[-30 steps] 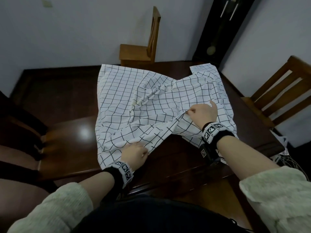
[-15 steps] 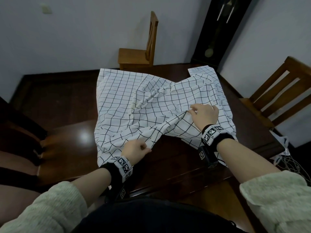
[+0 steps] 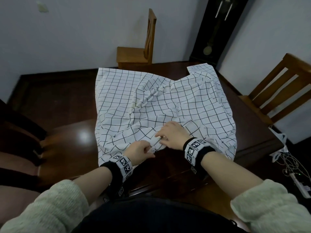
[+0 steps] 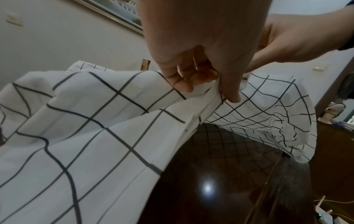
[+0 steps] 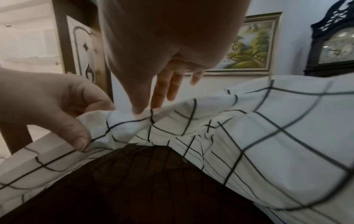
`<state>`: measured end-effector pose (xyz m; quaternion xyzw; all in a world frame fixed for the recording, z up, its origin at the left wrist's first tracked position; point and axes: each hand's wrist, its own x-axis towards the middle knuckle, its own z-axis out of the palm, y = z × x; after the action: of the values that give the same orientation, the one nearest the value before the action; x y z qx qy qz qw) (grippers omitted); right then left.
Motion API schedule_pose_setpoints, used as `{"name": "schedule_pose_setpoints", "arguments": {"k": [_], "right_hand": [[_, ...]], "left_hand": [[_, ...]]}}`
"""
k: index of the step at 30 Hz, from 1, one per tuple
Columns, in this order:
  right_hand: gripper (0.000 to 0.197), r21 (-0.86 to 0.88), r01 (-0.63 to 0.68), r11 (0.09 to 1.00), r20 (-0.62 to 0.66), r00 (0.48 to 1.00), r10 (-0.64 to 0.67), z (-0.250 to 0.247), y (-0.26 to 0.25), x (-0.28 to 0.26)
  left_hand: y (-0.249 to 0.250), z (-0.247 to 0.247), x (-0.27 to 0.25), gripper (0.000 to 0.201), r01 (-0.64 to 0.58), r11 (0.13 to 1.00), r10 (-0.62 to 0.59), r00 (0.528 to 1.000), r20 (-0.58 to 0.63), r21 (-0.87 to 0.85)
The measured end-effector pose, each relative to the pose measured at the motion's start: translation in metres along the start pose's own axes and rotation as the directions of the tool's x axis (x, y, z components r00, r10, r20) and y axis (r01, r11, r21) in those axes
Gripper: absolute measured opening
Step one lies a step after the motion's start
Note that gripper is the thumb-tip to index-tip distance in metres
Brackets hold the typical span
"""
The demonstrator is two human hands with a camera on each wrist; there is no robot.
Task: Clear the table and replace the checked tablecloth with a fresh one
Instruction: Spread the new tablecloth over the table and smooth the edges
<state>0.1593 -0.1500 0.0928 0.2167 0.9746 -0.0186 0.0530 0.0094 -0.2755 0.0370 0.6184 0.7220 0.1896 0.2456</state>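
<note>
The white checked tablecloth (image 3: 168, 101) lies crumpled on the dark wooden table (image 3: 67, 140), its right side hanging over the table edge. My left hand (image 3: 150, 148) pinches its near edge between thumb and curled fingers. In the left wrist view, the left hand (image 4: 208, 89) lifts the tablecloth (image 4: 95, 121) off the table (image 4: 210, 181). My right hand (image 3: 161, 137) sits right beside the left and touches it. In the right wrist view, the right hand (image 5: 143, 109) pinches a fold of the tablecloth (image 5: 268, 128) with thumb and forefinger, the other fingers straight.
A wooden chair (image 3: 143, 47) stands at the table's far side and another chair (image 3: 282, 84) at the right. A dark cushioned chair (image 3: 16, 140) is at the left. A tall clock (image 3: 217, 27) fills the back corner. A power strip (image 3: 301, 185) and cables lie on the floor.
My right hand has pulled its fold of cloth left and toward me, meeting the left hand. The left hand shifted slightly right. The cloth's near edge has gathered between them.
</note>
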Motion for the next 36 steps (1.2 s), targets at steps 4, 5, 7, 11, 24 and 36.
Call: {"name": "schedule_pose_setpoints", "arguments": {"k": [4,5,7,11,24,36], "right_hand": [[0.027,-0.079,0.041,0.996,0.192,0.981,-0.026,0.008,-0.017,0.000],[0.030,-0.072,0.056,0.996,0.226,0.973,-0.039,0.011,-0.021,-0.001],[0.033,0.037,0.065,0.997,0.233,0.970,-0.072,0.014,-0.030,-0.002],[0.035,0.183,0.030,0.983,0.231,0.970,-0.073,0.021,-0.042,-0.005],[0.031,-0.048,-0.177,0.983,0.124,0.975,0.182,0.018,-0.020,-0.004],[0.029,-0.214,-0.494,0.843,0.132,0.840,0.526,-0.006,0.045,-0.029]], "left_hand": [[-0.008,0.001,-0.006,0.050,0.001,1.000,-0.001,1.000,-0.007,0.010],[-0.011,0.000,-0.008,0.049,-0.002,1.000,0.002,1.000,-0.020,0.003],[-0.014,-0.002,-0.011,0.050,-0.026,1.000,0.025,0.998,-0.050,-0.008],[-0.022,-0.005,-0.012,0.049,-0.058,0.998,0.058,0.997,-0.040,0.013],[-0.048,0.000,-0.032,0.030,0.201,0.936,-0.235,0.968,0.086,0.290],[-0.060,-0.017,-0.026,0.034,0.340,0.811,-0.453,0.880,0.142,0.477]]}}
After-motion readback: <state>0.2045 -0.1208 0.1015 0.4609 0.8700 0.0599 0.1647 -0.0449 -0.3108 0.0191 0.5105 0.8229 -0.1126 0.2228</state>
